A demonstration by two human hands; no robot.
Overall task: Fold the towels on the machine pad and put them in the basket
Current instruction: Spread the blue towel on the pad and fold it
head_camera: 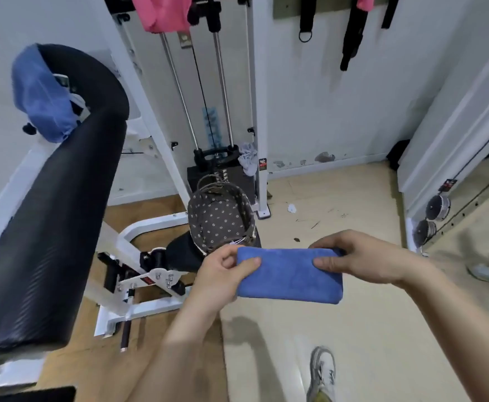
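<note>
A folded blue towel (289, 275) is held flat in the air between both hands, in front of and slightly right of the basket. My left hand (223, 271) pinches its left end, thumb on top. At the right end, my right hand (359, 258) grips with the thumb on top and fingers behind. The basket (218, 220), lined with brown dotted cloth, stands on the machine's black seat just beyond my left hand; its inside looks bare. Another blue towel (44, 97) hangs crumpled over the top of the long black machine pad (52, 204) at the left.
A white cable machine frame (156, 111) with a weight stack (217, 169) stands behind the basket. A pink cloth (162, 13) hangs at the top, black straps (352, 30) on the wall. Weight plates (437, 208) lie at the right. My shoe (323, 372) is on the tan floor.
</note>
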